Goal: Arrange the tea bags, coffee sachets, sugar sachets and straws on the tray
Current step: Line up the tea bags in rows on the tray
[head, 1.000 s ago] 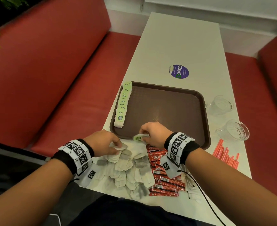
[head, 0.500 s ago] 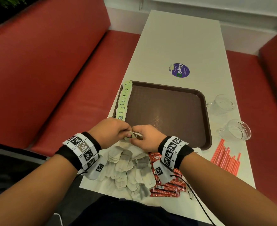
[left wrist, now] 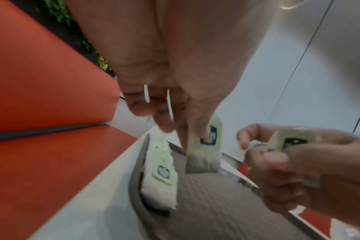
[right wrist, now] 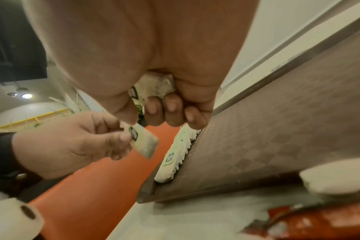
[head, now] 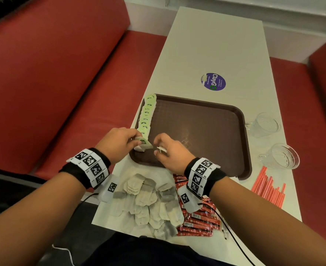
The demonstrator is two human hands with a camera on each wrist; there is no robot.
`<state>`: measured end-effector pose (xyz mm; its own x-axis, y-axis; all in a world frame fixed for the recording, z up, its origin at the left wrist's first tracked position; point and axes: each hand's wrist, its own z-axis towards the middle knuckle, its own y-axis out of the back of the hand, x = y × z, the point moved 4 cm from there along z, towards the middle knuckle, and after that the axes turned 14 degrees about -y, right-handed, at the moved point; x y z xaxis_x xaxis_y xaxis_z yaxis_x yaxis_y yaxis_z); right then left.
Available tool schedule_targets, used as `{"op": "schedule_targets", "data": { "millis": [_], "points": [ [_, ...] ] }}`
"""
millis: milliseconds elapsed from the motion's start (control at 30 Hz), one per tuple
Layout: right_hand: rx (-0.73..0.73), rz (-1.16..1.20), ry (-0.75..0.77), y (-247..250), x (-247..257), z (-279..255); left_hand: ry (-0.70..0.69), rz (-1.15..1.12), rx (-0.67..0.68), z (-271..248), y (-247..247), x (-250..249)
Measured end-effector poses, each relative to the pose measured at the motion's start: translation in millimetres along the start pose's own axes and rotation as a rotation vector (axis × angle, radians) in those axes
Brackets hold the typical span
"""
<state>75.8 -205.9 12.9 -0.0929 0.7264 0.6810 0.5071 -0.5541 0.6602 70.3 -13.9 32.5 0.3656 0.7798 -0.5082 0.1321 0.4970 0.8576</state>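
A brown tray [head: 240,131] lies on the white table, with a row of green-tagged tea bags [head: 147,114] along its left edge. My left hand [head: 120,144] pinches one tea bag [head: 144,144] [left wrist: 203,154] just above the near end of that row. My right hand [head: 170,150] hovers over the tray's near left corner, its fingers curled round another tea bag [right wrist: 156,87] [left wrist: 292,141]. Loose tea bags [head: 148,200], red coffee sachets [head: 198,219] and red straws [head: 267,187] lie on the table in front of the tray.
Two clear glass cups [head: 263,125] [head: 282,156] stand right of the tray. A purple round sticker [head: 213,81] marks the table beyond it. Red bench seats [head: 62,83] flank the narrow table. A black cable [head: 231,233] trails from my right wrist.
Both hands rose from the loose pile to the tray's near left corner. They met at one bag, then parted, each now holding a tea bag.
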Motion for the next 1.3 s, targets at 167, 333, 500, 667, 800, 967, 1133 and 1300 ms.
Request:
{"op": "schedule_targets", "data": {
  "millis": [167, 333, 500, 667, 800, 967, 1133, 1300],
  "points": [
    [-0.003, 0.171, -0.044, 7.6, -0.9, -0.7, 0.101, 0.134, 0.328, 15.4, -13.8, 22.8],
    [-0.004, 0.138, -0.038, 10.8, -2.5, -1.3, 0.137, 0.166, 0.368, 28.4, -31.5, 34.8],
    [-0.019, 0.100, -0.061, 12.7, -5.8, 1.1, 0.185, 0.116, 0.193, 33.3, -34.0, 39.3],
    [0.002, 0.106, -0.077, 11.2, -9.8, 1.4, 0.183, 0.145, 0.160, 23.9, -43.5, 33.4],
    [0.004, 0.101, -0.080, 6.9, -9.7, 3.2, 0.128, 0.200, 0.246, 19.0, -54.7, 29.6],
    [-0.021, 0.021, -0.063, 4.6, -10.3, 4.3, 0.120, 0.205, 0.235, 19.5, -52.3, 34.6],
    [-0.053, -0.034, -0.055, 7.0, -10.0, 5.8, 0.047, 0.101, 0.146, 21.4, -39.7, 22.7],
    [-0.055, -0.017, -0.026, 7.4, -6.5, 8.1, -0.121, -0.188, -0.001, 20.7, -23.1, -9.2]
  ]
}}
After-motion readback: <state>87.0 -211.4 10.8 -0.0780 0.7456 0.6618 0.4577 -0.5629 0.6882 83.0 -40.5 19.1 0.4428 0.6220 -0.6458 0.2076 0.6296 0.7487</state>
